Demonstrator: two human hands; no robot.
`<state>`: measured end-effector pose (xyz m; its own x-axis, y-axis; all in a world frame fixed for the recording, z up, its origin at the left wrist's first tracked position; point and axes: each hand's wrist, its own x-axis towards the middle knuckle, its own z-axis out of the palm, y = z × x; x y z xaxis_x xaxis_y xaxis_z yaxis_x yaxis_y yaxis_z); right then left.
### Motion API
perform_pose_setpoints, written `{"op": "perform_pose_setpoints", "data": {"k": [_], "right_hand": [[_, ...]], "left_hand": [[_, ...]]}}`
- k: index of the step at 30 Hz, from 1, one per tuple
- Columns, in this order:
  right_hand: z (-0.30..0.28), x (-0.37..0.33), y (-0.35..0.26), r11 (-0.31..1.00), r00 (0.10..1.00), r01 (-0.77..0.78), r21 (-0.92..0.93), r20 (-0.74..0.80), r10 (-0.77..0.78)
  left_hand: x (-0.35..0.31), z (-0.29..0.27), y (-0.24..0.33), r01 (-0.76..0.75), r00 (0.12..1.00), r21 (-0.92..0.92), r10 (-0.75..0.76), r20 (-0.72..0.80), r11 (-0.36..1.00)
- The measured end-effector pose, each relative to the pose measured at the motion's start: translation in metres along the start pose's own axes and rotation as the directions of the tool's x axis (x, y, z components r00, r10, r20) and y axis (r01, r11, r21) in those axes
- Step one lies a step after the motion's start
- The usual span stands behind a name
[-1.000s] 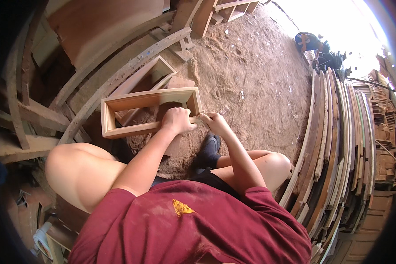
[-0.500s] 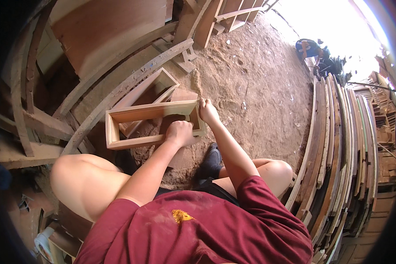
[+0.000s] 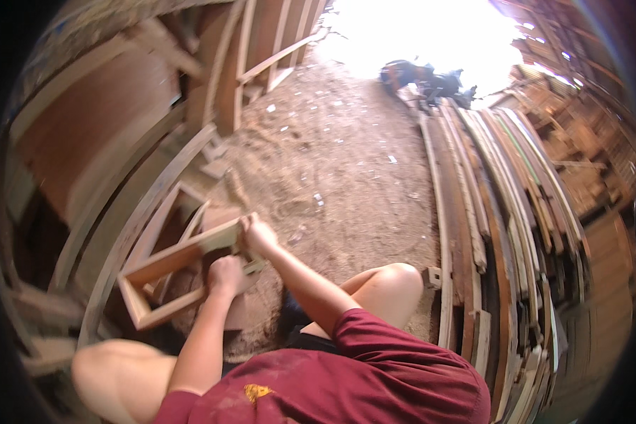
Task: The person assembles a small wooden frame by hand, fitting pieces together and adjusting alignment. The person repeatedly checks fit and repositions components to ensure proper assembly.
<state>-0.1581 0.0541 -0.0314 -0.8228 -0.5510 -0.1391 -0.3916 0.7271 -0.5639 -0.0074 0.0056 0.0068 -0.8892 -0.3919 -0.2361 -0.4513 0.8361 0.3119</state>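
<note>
The person's two hands were near each other at the right end of a wooden frame. The left hand (image 3: pixel 226 277) was curled over the near rail, clamped on it, probably because a grip there kept that end from shifting. The right hand (image 3: pixel 259 237) touched the far right corner, perhaps to brace it from the outside; blur made it impossible to tell whether its fingers were pinched together or only pressed there.

The frame (image 3: pixel 177 261) lay tilted in front of the person, between the hands and the left knee (image 3: pixel 124 364), low enough to be reached while sitting. It overlapped a second wooden box (image 3: pixel 155 225) and a reddish board (image 3: pixel 222 214), which seemed to prop it off the dusty floor (image 3: pixel 360 184), though the contact was hidden.

Farther out, a curved beam (image 3: pixel 145 201) ran along the left, and long planks (image 3: pixel 473 219) were stacked on the right, presumably to leave the middle free.
</note>
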Motion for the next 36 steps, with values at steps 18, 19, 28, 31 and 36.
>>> {"op": "perform_pose_setpoints", "data": {"k": [18,19,28,31,36], "right_hand": [[-0.001,0.008,0.0,0.993,0.998,-0.06,0.099,0.031,0.057],[0.001,0.001,0.003,0.993,0.998,-0.066,0.098,0.031,0.064],[0.008,0.025,-0.007,0.999,0.999,-0.035,0.021,-0.039,0.036],[-0.004,0.016,-0.026,0.995,0.997,0.061,-0.073,0.059,-0.057],[-0.005,-0.018,-0.002,0.996,0.997,-0.075,0.047,-0.003,0.075]], "left_hand": [[-0.003,0.003,0.003,-0.015,0.998,-0.049,0.012,-0.066,0.999],[-0.005,0.001,0.003,-0.016,0.997,-0.041,0.012,-0.073,0.999],[0.003,0.011,-0.003,-0.046,0.999,-0.071,0.044,-0.026,0.996],[-0.003,-0.003,-0.01,-0.029,0.996,-0.054,0.033,0.086,0.998],[-0.007,0.003,-0.009,-0.09,0.995,-0.104,0.085,-0.051,0.991]]}}
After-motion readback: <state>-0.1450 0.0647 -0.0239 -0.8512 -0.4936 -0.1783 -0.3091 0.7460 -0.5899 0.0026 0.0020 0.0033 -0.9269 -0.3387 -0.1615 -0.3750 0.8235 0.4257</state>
